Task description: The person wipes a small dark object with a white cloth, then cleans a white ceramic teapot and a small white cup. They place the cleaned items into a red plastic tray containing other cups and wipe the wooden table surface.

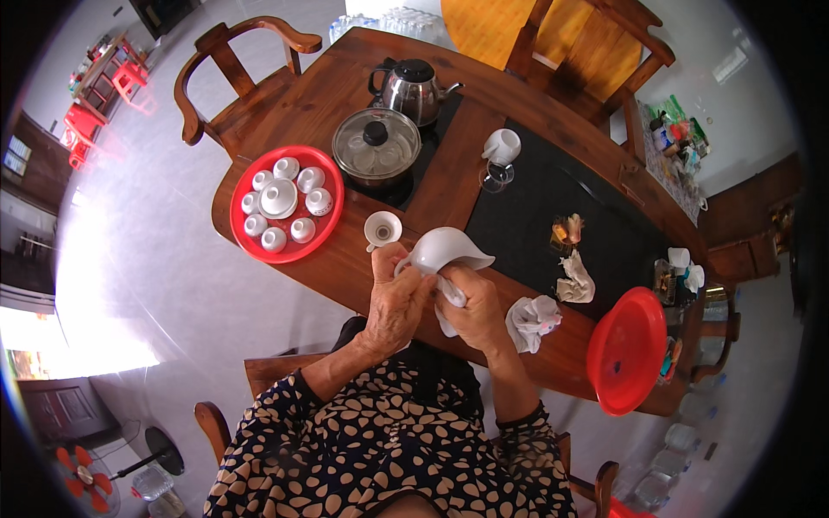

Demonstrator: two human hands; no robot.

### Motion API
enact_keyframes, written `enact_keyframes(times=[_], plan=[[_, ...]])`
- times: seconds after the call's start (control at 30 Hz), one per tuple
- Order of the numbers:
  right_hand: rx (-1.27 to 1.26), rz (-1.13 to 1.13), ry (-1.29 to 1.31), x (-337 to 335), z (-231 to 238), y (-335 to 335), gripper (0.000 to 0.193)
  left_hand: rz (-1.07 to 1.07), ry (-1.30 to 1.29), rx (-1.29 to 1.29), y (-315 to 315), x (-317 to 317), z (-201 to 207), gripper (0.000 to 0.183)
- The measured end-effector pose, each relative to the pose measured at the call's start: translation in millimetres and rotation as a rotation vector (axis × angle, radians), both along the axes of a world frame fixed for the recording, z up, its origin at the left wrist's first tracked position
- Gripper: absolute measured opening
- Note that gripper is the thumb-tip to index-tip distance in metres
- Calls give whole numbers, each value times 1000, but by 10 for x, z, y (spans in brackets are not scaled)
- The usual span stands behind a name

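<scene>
A white porcelain pitcher (449, 246) with a wide pouring lip is held tilted over the near edge of the table. My left hand (393, 302) is closed around its handle side. Just below the lip, my right hand (475, 311) presses a white cloth (450, 293) against the pitcher; part of the cloth hangs beneath the fingers. A small white strainer cup (382, 229) stands just beyond my left hand. To the right of my right hand lies a crumpled white tissue (531, 321).
A red tray (244, 239) of upturned white cups and a lidded bowl is left. Behind are a glass-lidded pot (376, 147) and steel kettle (413, 91). On the black tea tray (535, 203) lies a white jug (503, 145). A red basin (626, 350) overhangs the right edge.
</scene>
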State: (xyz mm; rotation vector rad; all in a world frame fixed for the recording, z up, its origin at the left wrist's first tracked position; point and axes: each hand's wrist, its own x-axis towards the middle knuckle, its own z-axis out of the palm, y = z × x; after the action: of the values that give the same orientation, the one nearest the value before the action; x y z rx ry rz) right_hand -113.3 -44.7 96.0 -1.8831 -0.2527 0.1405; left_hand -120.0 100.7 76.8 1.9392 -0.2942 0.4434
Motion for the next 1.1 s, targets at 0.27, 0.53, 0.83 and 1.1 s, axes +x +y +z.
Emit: enact_keyframes(times=[0.27,0.53,0.83,1.1], plan=[[-339,16,-398,1,-65,-9,33,-34,51,-21,60,33,-18,11],[-900,-104,-521,-64,39,-6,36,-17,46,33,78,26,-44,13],[567,-40,549,-17,-62,50,21,-3,29,32,114,-21,-143,10],[1409,-70,791,13,-66,135,28,-4,-60,58,148,-32,-132,11]])
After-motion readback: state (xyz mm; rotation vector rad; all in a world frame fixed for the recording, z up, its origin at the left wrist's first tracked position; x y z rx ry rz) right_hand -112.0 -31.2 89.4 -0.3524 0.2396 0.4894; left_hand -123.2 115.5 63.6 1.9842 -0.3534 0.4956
